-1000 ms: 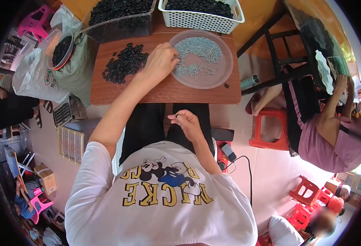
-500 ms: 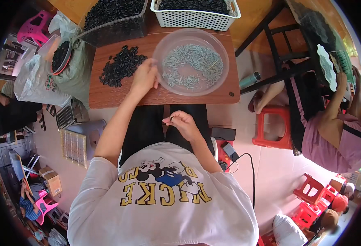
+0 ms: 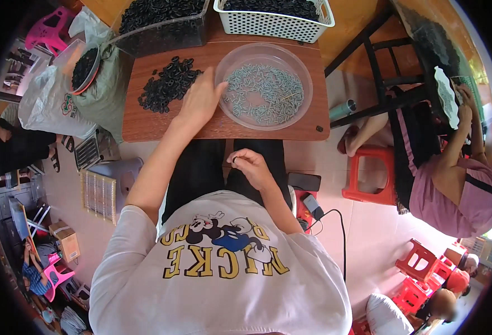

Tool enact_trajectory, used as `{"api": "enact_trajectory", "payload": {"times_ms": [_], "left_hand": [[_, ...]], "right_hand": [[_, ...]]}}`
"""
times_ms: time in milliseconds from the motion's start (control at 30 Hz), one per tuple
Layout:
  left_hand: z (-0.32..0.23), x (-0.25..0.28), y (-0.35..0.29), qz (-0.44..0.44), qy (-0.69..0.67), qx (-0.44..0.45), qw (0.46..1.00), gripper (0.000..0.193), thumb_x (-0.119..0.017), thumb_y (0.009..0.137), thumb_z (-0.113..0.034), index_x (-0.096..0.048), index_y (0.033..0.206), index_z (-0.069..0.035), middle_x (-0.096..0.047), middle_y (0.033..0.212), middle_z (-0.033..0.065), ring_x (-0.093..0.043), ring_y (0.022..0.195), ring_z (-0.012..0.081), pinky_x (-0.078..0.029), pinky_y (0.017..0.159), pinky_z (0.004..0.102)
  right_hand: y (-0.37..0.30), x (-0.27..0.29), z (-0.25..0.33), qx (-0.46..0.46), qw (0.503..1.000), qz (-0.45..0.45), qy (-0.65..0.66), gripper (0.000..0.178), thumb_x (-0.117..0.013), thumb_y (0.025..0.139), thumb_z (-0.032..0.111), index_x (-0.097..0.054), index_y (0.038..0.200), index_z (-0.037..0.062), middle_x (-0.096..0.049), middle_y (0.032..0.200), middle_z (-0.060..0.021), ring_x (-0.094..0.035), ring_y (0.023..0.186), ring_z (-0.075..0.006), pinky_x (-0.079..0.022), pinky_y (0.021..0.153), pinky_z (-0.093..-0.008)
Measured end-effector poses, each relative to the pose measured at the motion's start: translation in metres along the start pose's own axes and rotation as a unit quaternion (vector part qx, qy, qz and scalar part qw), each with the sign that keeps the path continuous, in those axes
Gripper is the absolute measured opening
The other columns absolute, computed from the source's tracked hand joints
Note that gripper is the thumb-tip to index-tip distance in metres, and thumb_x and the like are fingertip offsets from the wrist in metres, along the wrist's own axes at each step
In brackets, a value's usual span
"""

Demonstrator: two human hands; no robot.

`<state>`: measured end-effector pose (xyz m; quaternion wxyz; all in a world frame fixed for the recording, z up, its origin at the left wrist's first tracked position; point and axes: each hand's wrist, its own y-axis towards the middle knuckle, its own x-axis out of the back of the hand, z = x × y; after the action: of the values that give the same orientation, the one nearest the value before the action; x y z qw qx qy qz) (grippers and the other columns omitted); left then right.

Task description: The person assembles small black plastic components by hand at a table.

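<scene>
A round clear plastic basin [image 3: 307, 97] holds many small grey-green pins [image 3: 265, 84]. My left hand [image 3: 201, 100] is at its left rim, thumb reaching over the edge and fingers along the outside, gripping it. Left of that hand lies a loose pile of small black ring-shaped parts [image 3: 165, 89] on the brown wooden table [image 3: 140, 131]. My right hand [image 3: 252, 170] hovers over my lap, thumb and finger pinched on a small black ring-shaped part [image 3: 234, 159], partly hidden by the fingertips.
Behind the pile stand a clear bin [image 3: 162, 42] and a white perforated basket [image 3: 274, 25], both full of black parts. Sacks [image 3: 53, 106] stand at left. On the right are a red stool [image 3: 368, 190], a black frame [image 3: 380, 106] and a seated person [image 3: 447, 184].
My left hand has come onto the basin's rim, thumb now over it. The pins, heaped toward the far right before, lie more evenly spread. My right hand stays pinched over my lap.
</scene>
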<state>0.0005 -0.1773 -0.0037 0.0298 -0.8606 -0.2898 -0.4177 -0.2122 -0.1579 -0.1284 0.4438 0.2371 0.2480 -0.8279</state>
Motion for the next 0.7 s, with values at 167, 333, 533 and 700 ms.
{"api": "enact_trajectory", "payload": {"times_ms": [167,333,533,700], "left_hand": [[-0.013,-0.018,0.01,0.038,0.005,-0.157,0.987,0.011,-0.063,0.076,-0.002,-0.065,0.087,0.001,-0.061,0.086,0.0162,-0.06,0.083,0.0347,-0.047,0.072,0.0394],[-0.024,-0.043,0.02,0.131,-0.05,-0.143,0.98,0.01,-0.064,0.076,-0.002,-0.066,0.084,0.003,-0.064,0.084,0.0163,-0.063,0.076,0.0311,-0.049,0.067,0.037],[-0.033,-0.059,0.023,0.162,-0.022,-0.022,0.986,0.014,-0.069,0.072,-0.005,-0.068,0.083,0.004,-0.066,0.077,0.0192,-0.066,0.072,0.0308,-0.05,0.068,0.0373],[-0.016,-0.071,0.025,0.103,-0.018,-0.079,0.991,0.01,-0.065,0.073,-0.002,-0.067,0.081,0.004,-0.066,0.08,0.0202,-0.065,0.077,0.0334,-0.05,0.07,0.038]], "right_hand": [[0.001,0.004,-0.007,-0.021,1.0,0.007,0.006,0.007,-0.059,0.085,0.004,-0.061,0.091,0.002,-0.061,0.086,-0.0018,-0.054,0.078,-0.0093,-0.044,0.074,-0.0226],[-0.001,0.004,-0.005,-0.018,1.0,0.011,0.0,0.008,-0.061,0.084,0.005,-0.063,0.092,0.0029,-0.061,0.085,0.0004,-0.055,0.079,-0.0076,-0.044,0.074,-0.0214],[-0.002,0.007,-0.004,-0.012,1.0,0.007,-0.011,0.008,-0.061,0.085,0.006,-0.063,0.091,0.0029,-0.061,0.086,0.0004,-0.055,0.079,-0.0075,-0.044,0.075,-0.0217],[-0.002,0.006,-0.004,-0.009,1.0,0.018,0.007,0.008,-0.061,0.084,0.006,-0.063,0.091,0.0028,-0.061,0.086,0.0002,-0.054,0.08,-0.0075,-0.044,0.076,-0.0216]]}}
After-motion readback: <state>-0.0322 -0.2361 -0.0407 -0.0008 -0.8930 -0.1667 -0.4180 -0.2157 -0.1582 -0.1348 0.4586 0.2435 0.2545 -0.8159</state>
